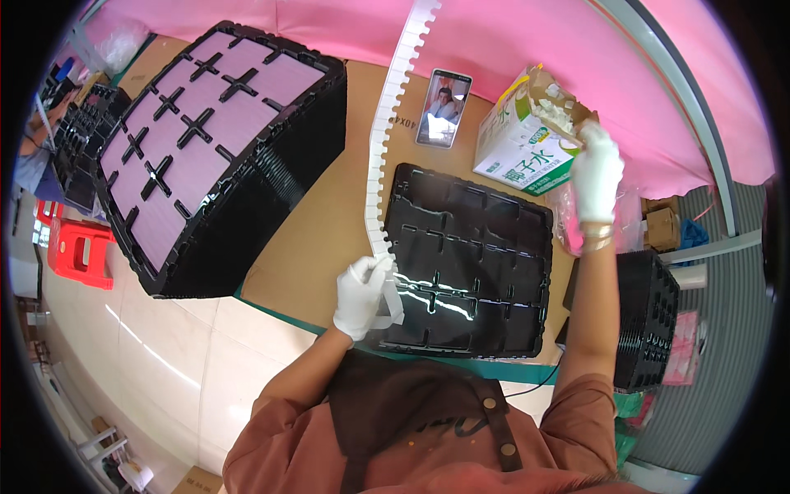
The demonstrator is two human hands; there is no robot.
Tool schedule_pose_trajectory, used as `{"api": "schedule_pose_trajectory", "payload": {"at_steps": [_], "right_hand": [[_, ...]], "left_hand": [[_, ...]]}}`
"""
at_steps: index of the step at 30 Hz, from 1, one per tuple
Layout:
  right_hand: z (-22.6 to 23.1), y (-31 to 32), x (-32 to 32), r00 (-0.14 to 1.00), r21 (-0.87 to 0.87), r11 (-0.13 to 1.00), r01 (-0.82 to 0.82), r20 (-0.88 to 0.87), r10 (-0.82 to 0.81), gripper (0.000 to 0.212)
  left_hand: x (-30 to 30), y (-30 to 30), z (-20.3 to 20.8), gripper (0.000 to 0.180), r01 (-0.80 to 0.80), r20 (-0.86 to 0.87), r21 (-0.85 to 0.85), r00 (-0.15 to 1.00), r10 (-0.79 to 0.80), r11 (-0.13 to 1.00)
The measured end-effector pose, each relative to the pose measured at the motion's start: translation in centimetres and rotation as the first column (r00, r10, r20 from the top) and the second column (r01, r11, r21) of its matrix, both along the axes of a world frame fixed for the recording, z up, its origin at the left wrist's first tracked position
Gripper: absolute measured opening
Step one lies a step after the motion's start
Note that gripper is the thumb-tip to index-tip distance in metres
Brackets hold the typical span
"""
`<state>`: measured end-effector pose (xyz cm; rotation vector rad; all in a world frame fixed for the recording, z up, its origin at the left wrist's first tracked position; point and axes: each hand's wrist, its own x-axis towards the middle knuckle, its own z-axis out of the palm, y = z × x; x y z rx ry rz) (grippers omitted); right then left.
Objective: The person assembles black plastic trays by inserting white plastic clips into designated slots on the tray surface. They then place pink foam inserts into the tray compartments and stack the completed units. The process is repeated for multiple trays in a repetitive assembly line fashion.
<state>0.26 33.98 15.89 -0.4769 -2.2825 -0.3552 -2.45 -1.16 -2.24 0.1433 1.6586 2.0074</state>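
Note:
My left hand (360,296), in a white glove, pinches the lower part of a long white notched strip (376,165) at the left edge of a black plastic tray (469,210). The strip runs away from me past the tray, and its short tail hangs below my fingers. My right hand (598,177), also gloved in white, is raised at the right side of an opened white-and-green carton (522,144). Small white pieces (554,115) lie inside that carton. My right fingers are bunched together, and whatever may be between them cannot be made out.
A tall stack of black trays (288,173) topped with pinkish sheets stands left on the cardboard-covered table (321,222). A phone (444,109) lies beyond the tray. More black trays (646,321) are stacked at right. A red stool (81,253) and another person's arm show at far left.

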Motion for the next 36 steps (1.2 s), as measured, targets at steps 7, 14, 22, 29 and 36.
{"api": "schedule_pose_trajectory", "payload": {"at_steps": [7,14,22,29,36], "right_hand": [[-12.1,-20.3,7.1,0.568,-0.653,0.732,-0.194,0.534,0.627,0.021],[-14.4,-22.4,8.8,0.643,-0.823,0.510,-0.249,0.253,0.723,0.019],[-15.4,-23.9,8.3,0.784,-0.784,0.598,-0.165,0.264,0.562,0.011],[-15.8,-24.4,8.5,0.770,-0.719,0.656,-0.230,0.278,0.575,0.015],[-15.4,-24.0,8.9,0.729,-0.749,0.605,-0.270,0.252,0.637,0.016]], "left_hand": [[-0.3,-0.3,0.2,0.024,0.042,0.044,-0.006,0.998,-0.041,0.999],[-0.2,-0.4,0.0,0.024,0.042,0.025,0.026,0.999,-0.043,0.999],[-0.2,-0.2,0.5,0.020,0.012,0.043,0.041,0.999,-0.014,0.999],[-0.2,-0.3,-0.3,0.020,0.015,0.014,0.031,1.000,-0.016,0.999],[-0.1,-0.3,-0.1,0.020,0.018,0.005,0.035,1.000,-0.018,0.999]]}}
